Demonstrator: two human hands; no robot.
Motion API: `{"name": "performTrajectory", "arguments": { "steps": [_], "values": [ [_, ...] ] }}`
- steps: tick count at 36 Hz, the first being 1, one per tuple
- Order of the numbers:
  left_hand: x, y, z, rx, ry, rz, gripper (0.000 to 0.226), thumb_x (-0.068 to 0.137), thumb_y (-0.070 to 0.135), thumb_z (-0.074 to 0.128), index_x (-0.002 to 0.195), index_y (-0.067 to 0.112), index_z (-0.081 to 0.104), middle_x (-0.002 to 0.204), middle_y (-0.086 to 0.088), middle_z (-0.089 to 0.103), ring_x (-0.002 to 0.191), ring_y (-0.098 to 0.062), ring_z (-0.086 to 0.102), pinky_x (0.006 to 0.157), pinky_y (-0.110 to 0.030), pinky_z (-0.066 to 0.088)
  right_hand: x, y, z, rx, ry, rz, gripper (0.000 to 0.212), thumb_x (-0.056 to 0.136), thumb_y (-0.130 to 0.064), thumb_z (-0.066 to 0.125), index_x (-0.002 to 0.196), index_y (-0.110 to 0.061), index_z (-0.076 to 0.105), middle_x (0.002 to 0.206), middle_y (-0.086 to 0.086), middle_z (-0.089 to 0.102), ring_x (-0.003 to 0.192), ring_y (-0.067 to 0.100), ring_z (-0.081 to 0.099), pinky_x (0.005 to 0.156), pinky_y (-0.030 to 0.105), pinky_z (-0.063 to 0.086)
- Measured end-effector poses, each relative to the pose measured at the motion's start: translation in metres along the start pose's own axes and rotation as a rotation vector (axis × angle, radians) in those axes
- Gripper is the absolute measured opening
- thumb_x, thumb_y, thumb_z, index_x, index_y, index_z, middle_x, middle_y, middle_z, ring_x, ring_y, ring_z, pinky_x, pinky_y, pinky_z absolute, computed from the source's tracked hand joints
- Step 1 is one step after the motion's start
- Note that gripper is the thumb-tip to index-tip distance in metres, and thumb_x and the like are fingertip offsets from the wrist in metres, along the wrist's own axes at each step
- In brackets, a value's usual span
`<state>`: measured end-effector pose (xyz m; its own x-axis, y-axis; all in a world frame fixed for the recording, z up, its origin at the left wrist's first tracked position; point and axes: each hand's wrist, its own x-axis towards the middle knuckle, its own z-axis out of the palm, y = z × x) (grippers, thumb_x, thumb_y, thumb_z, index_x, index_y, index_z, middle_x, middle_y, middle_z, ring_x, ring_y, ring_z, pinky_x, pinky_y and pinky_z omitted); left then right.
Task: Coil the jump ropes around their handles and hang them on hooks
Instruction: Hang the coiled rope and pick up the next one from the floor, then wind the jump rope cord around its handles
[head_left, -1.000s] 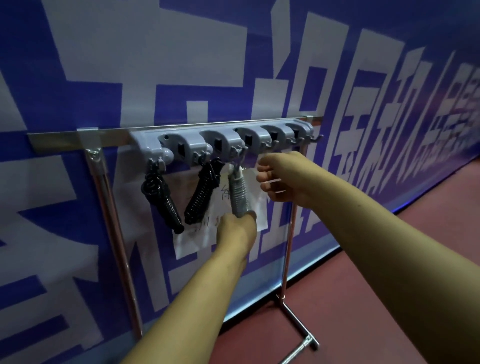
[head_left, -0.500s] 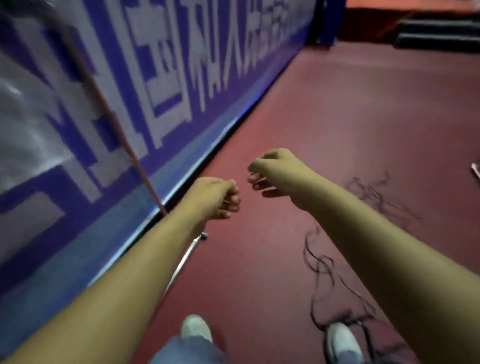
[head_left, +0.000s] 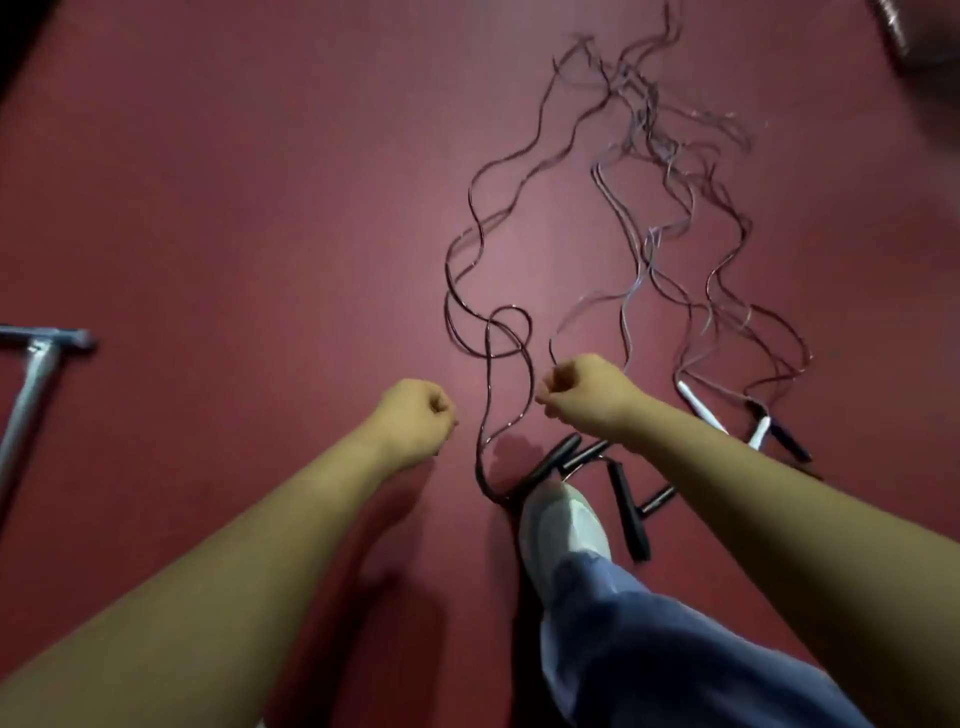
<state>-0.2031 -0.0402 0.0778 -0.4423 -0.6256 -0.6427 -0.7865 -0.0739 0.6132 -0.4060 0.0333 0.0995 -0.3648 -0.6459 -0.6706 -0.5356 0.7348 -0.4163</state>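
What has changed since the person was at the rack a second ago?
The left hand let go of the grey coiled rope hung on the rack. The person turned away and now looks down at loose jump ropes on the floor. Unchanged: the right hand holds nothing, fingers curled.

Dull red floor (head_left: 234, 208) with a metal stand foot (head_left: 36, 364) at left.

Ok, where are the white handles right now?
In the head view, the white handles lie on the red floor, right of the right hand, with a black handle just to their right.
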Motion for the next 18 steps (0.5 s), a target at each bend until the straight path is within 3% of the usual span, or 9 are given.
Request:
{"name": "performTrajectory", "arguments": {
  "steps": [3,6,9,13,15,18],
  "values": [
    [0.027,-0.032,0.047,0.309,-0.12,0.126,0.03,0.085,0.001,0.053,0.101,0.021,0.069,0.098,0.0,0.061,0.092,-0.024,0.063,0.084,-0.022,0.044,0.028,0.039,0.023,-0.109,-0.051,0.002,0.018,0.088,-0.015,0.061,0.095,-0.006,0.075,0.099,0.018,0.074,0.098,0.036,0.068,0.089,0.039,0.054],
    [0.045,-0.058,0.096,0.466,-0.263,0.292,0.043,0.087,0.004,0.051,0.123,0.023,0.062,0.123,0.0,0.045,0.108,-0.029,0.06,0.098,-0.038,0.048,0.046,0.065,0.033,-0.132,-0.052,0.023,0.018,0.089,-0.017,0.062,0.096,-0.008,0.075,0.099,0.014,0.074,0.094,0.031,0.067,0.076,0.028,0.048],
    [0.057,-0.068,0.13,0.59,-0.287,0.362,0.029,0.088,0.009,0.051,0.113,0.022,0.057,0.13,-0.001,0.035,0.102,-0.034,0.06,0.085,-0.049,0.053,0.059,0.079,0.037,-0.094,-0.018,0.021,0.009,0.086,-0.012,0.064,0.087,-0.014,0.073,0.091,0.007,0.074,0.081,0.022,0.063,0.069,0.023,0.042],
    [0.063,-0.075,0.15,0.812,-0.183,0.377,0.012,0.093,0.011,0.053,0.105,0.015,0.053,0.128,-0.008,0.031,0.095,-0.033,0.055,0.066,-0.042,0.041,0.068,0.088,0.04,-0.055,0.023,0.017,0.011,0.084,-0.012,0.067,0.093,-0.014,0.074,0.088,0.003,0.071,0.077,0.018,0.06,0.06,0.023,0.041],
    [0.065,-0.078,0.152,0.921,-0.153,0.418,0.014,0.096,0.01,0.051,0.108,0.015,0.057,0.127,-0.008,0.036,0.098,-0.032,0.053,0.067,-0.04,0.037,0.07,0.09,0.042,-0.055,0.034,0.021,0.014,0.084,-0.013,0.067,0.096,-0.013,0.074,0.089,0.002,0.071,0.078,0.018,0.06,0.057,0.024,0.042],
    [0.072,-0.077,0.141,0.807,-0.138,0.401,0.007,0.097,0.017,0.053,0.103,0.02,0.055,0.119,-0.005,0.048,0.103,-0.033,0.054,0.074,-0.039,0.045,0.073,0.095,0.041,-0.038,0.056,0.014,0.014,0.084,-0.013,0.066,0.096,-0.014,0.073,0.094,0.005,0.073,0.086,0.022,0.063,0.072,0.026,0.048]
  ]
}}
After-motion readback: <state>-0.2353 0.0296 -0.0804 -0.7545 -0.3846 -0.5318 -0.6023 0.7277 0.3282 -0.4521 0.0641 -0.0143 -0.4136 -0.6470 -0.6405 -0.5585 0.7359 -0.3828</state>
